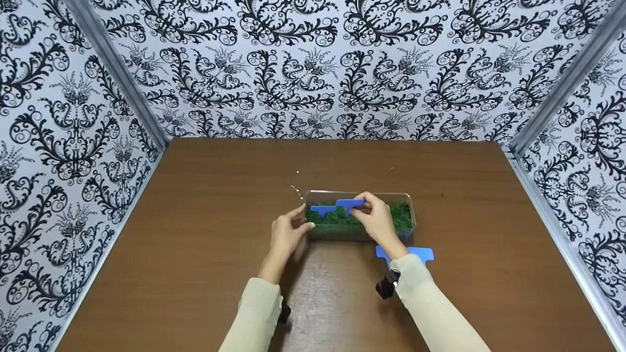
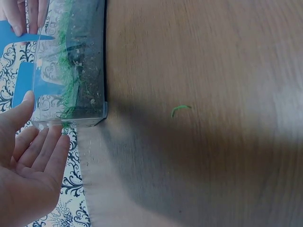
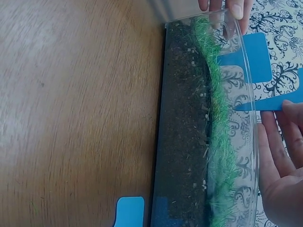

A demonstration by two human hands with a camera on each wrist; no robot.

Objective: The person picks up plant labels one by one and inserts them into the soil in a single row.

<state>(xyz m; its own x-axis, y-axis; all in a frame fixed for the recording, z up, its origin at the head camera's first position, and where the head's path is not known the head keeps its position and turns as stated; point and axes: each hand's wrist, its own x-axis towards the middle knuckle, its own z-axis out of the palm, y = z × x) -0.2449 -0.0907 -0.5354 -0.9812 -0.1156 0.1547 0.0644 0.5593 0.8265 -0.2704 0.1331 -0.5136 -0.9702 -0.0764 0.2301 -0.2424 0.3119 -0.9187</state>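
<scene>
A clear rectangular planter (image 1: 360, 232) holds dark soil (image 3: 182, 109) topped with green grass (image 3: 220, 127). My left hand (image 1: 286, 235) touches its left end, thumb at the front corner and nearly straight fingers against the end wall. My right hand (image 1: 376, 217) pinches a blue T-shaped plant label (image 1: 349, 203) by its wide head, over the middle of the planter. In the right wrist view the label's pointed tip hangs just above the grass. To its left, a second blue plant label (image 1: 322, 209) stands upright with its stem in the grass.
Another blue plant label (image 1: 419, 253) lies on the wooden table (image 1: 212, 219) under my right wrist, in front of the planter. Small pale bits (image 1: 297, 191) lie behind the planter's left end. One green blade (image 2: 181, 109) lies in front. Patterned walls (image 1: 317, 66) enclose the table.
</scene>
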